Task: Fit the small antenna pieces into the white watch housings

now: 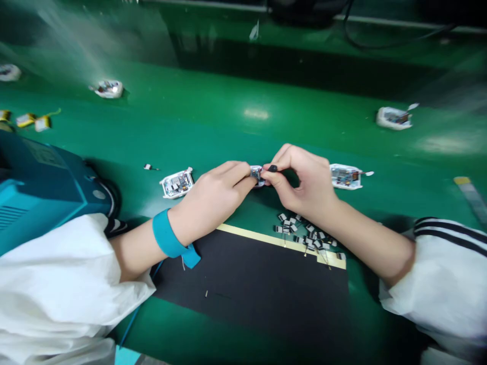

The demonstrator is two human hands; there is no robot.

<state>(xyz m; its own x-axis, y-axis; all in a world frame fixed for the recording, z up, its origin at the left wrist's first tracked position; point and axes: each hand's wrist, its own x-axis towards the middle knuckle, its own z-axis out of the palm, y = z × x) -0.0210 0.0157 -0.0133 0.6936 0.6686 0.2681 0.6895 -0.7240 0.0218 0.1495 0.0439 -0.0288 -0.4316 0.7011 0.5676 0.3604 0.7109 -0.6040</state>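
Note:
My left hand [215, 197], with a teal strap [166, 234] round its wrist, is closed on a small white device housing [257, 182] with a circuit board inside. Opposite it, my right hand [310, 177] pinches a small black part [273, 168] between thumb and forefinger, right at the housing's edge. The fingers hide much of the housing, and I cannot tell whether the black part touches the board. Beside my left hand lies a similar open housing [177, 183] with its board showing. Another open housing [346, 176] sits behind my right wrist.
Several small black-and-white parts [310, 237] lie loose by a black mat [251, 284] with a yellow edge. A teal machine [49, 182] stands at left. More housings [109, 88] [394, 117] sit farther back, with yellow-wrapped pieces [26, 120] at far left.

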